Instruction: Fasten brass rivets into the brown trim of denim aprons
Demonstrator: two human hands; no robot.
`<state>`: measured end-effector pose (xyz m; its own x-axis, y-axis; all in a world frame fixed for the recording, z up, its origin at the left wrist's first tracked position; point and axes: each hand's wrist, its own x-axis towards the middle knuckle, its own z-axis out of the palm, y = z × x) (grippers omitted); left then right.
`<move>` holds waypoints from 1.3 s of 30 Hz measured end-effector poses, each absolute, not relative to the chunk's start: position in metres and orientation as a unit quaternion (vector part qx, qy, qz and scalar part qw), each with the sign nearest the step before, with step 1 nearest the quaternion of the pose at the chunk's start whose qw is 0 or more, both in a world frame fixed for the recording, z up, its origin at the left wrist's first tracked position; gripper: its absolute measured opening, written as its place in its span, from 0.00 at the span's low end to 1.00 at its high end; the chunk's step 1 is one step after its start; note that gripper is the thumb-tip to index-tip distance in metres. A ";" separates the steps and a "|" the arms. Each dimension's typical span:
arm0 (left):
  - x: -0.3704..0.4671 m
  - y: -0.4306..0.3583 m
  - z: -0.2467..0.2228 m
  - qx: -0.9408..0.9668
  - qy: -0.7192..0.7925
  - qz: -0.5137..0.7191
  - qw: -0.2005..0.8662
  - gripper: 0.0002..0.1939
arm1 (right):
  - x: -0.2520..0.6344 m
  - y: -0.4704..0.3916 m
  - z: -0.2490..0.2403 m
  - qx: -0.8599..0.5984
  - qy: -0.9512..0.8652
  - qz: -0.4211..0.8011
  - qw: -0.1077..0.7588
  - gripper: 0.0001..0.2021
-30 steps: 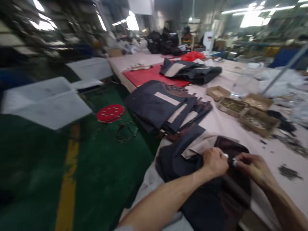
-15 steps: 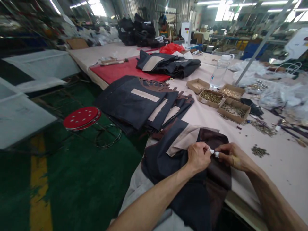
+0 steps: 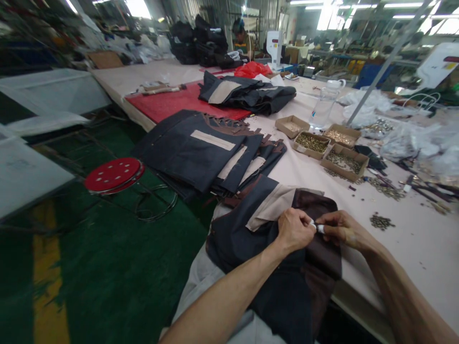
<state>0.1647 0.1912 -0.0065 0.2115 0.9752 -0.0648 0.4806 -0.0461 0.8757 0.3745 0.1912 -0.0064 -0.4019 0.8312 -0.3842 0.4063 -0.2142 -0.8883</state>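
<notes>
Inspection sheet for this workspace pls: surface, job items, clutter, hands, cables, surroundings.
Surface: pale-covered table, loose small bits on it.
Job items: dark fabric piece with brown panel; stacked pieces behind.
Clutter: four cardboard boxes, clear bottle, plastic bags.
Hands: left hand and right hand at the brown panel, fingertips close; anything between unclear.
Cables: thin white loop near bags, possibly cord; can't tell.
Surroundings: red-topped stool, green floor.

a round red stool (image 3: 114, 174) with pale spots stands on the green floor (image 3: 150, 263), near a yellow stripe (image 3: 50, 277). a clear bottle (image 3: 323, 107) with a white lid stands on the table (image 3: 423, 229). farther back are crumpled red plastic (image 3: 253, 69) and a white machine (image 3: 274, 48).
</notes>
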 end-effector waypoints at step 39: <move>0.170 0.204 -0.013 0.647 0.563 0.314 0.408 0.02 | 0.383 0.194 0.011 -0.462 -0.592 0.644 0.145 0.21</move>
